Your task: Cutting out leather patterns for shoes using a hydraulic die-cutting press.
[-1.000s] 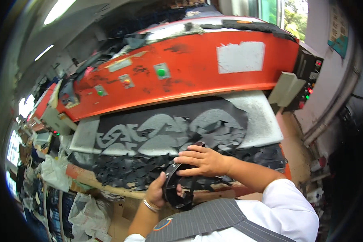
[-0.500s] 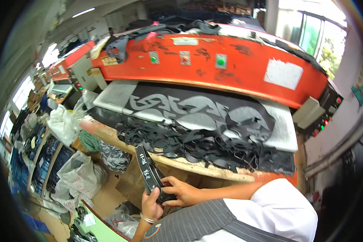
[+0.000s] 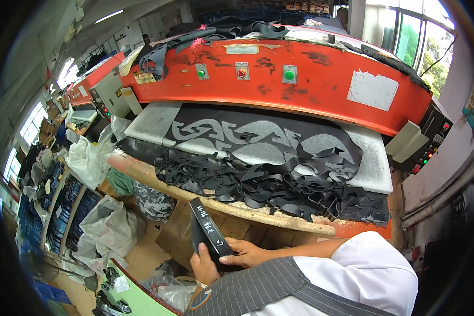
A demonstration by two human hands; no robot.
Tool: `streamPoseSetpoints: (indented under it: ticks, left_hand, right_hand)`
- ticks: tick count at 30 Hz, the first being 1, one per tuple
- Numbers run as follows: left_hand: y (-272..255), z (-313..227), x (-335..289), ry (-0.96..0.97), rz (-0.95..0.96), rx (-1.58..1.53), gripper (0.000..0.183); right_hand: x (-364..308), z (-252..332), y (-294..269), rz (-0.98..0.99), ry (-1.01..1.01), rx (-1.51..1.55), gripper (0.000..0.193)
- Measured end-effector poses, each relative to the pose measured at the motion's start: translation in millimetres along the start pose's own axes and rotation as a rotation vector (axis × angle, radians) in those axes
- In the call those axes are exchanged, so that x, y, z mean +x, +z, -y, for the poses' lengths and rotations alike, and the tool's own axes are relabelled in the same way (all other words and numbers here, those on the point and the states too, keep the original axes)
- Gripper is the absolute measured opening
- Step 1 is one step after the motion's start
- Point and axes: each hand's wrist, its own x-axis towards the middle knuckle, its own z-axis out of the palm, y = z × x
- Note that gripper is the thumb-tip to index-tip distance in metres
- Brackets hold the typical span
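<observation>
Just in front of my body, I hold a slim black cutting die (image 3: pixel 211 229) between both hands, tilted with its far end up and to the left. White handwritten marks run along its side. My left hand (image 3: pixel 205 269) is closed round the near left part of it, thumb raised against the die. From the right, my right hand (image 3: pixel 246 254) grips the near end with the thumb on top; some of its fingers are hidden beneath. Beyond my hands, a heap of black cut-out scraps (image 3: pixel 258 181) lies along the front edge of the press table (image 3: pixel 300 226).
A red press beam (image 3: pixel 310 79) with green and red buttons spans the far side. Under it, black sheet material (image 3: pixel 237 121) with cut-out shapes lies on a pale board (image 3: pixel 371 163). Plastic bags (image 3: pixel 110 224) stand at left, beside a green table (image 3: pixel 137 295) with black pieces.
The cutting die has turned in my hands, so its marked side now faces up more. My right hand has moved from fingering its near part to gripping it, thumb on top.
</observation>
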Motion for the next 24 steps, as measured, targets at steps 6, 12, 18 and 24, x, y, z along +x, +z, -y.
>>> streamPoseSetpoints:
  ticks: [6, 12, 18, 24]
  left_hand:
    - [6, 9, 3, -0.333, -0.098, -0.473, 0.045]
    - [-62, 44, -32, -0.362, -0.272, -0.375, 0.047]
    - [-105, 92, -70, -0.264, -0.086, -0.382, 0.053]
    - [-108, 56, -120, -0.385, 0.166, -0.745, 0.047]
  right_hand:
    - [-15, 38, -38, -0.149, 0.131, 0.257, 0.035]
    - [-43, 51, -44, -0.135, 0.097, -0.186, 0.034]
    - [-47, 59, -21, 0.007, 0.115, -0.202, 0.034]
    - [-55, 46, -7, 0.135, 0.132, -0.292, 0.03]
